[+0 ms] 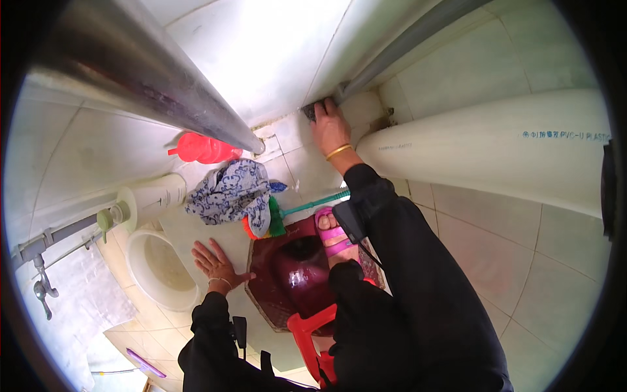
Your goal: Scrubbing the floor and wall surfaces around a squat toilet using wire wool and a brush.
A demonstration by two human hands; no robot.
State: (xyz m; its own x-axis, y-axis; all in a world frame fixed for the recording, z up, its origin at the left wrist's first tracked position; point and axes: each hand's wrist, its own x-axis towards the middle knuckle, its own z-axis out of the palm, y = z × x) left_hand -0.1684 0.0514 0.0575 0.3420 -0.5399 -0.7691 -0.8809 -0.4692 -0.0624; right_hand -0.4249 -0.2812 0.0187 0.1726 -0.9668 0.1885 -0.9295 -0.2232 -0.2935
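Note:
My right hand (331, 127) reaches to the far corner, where the wall meets the tiled floor. Its fingers are closed on a dark scouring pad (309, 113), pressed at the wall's foot beside a thin grey pipe (392, 59). My left hand (217, 266) is spread flat with nothing in it, between a dark red squat toilet (274, 268) and a pale bucket (136, 269). Beyond the toilet lie a patterned blue-and-white cloth (228, 193) and a brush (313, 204) with a green handle. The cloth partly covers the brush head.
A thick metal pipe (176, 78) slants down at the left, near a red plastic container (204, 149). A white pump bottle (153, 198) and a tap (43, 287) are on the left. A wide white pipe (483, 150) runs along the right. A red stool (305, 336) is below me.

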